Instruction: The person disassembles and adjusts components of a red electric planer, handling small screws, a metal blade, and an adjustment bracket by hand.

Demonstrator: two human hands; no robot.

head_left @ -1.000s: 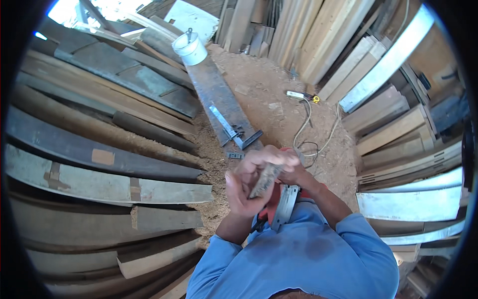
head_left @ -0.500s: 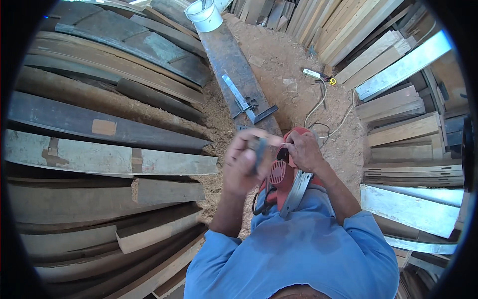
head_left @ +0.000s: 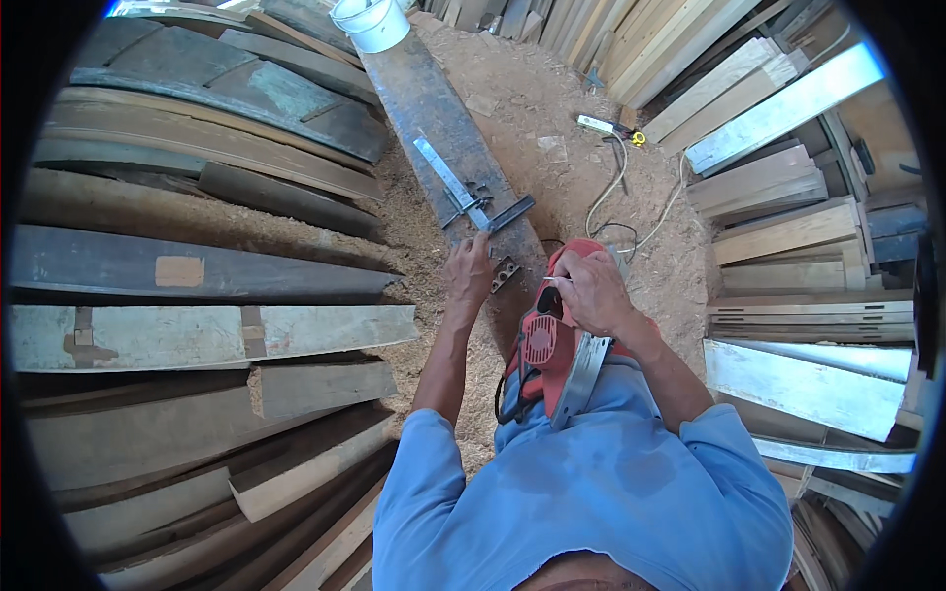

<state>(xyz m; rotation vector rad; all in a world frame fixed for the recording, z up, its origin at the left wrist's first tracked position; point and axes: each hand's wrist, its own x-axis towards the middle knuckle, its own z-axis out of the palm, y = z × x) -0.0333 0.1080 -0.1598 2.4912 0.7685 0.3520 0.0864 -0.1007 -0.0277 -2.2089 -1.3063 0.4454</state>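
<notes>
"Two hands in view. What do we log for the left grip?"

"Fingers bent down over the table, close to the near end of an L-shaped metal tool at twelve o'clock. We cannot tell if it holds anything. Dark block with holes just beside it, toward three."

"Right grip?"

"Curled over the red power tool, which sits on the lap at four o'clock. Thin pale strip at its fingertips; we cannot tell whether it is pinched."

"Surroundings?"

"White bucket at eleven, boards stacked at nine."
</notes>
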